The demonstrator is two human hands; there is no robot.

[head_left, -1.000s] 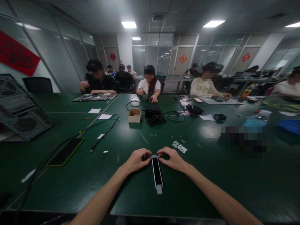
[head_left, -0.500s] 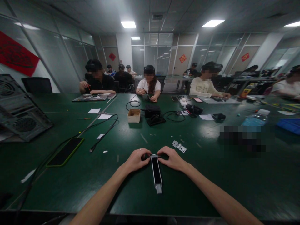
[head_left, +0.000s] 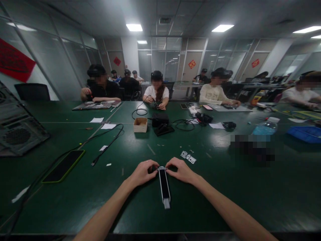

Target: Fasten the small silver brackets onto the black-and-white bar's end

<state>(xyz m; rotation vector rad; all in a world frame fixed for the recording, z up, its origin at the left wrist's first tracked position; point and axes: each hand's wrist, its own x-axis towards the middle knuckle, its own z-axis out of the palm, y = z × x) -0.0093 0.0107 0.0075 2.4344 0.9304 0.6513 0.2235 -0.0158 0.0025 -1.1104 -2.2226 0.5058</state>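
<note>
A long, narrow black piece with a silver rim [head_left: 165, 185] lies on the green table between my forearms, its short silver tab facing me. My left hand [head_left: 144, 172] pinches the left side of its far end, where a small metal part sits. From the other side, my right hand [head_left: 181, 171] pinches that same end, fingers and thumb drawn together. My fingers partly hide this end, and I cannot make out exactly what kind of piece it is. Just beyond my right hand lie silver metal plates with holes [head_left: 188, 157] and a few tiny rings [head_left: 192, 151].
On the left are a phone with a green edge [head_left: 64, 166], a black cable [head_left: 106, 145] and a computer case [head_left: 21, 127]. Farther back stand a small open box [head_left: 140, 125] and a black box [head_left: 160, 119]. A bottle [head_left: 266, 127] and blue tray [head_left: 304, 134] are at right. Several people sit opposite.
The whole view has shifted slightly, so things appear a little farther left. Both hands keep their pinch at the far end of the black-and-silver piece, with little visible movement.
</note>
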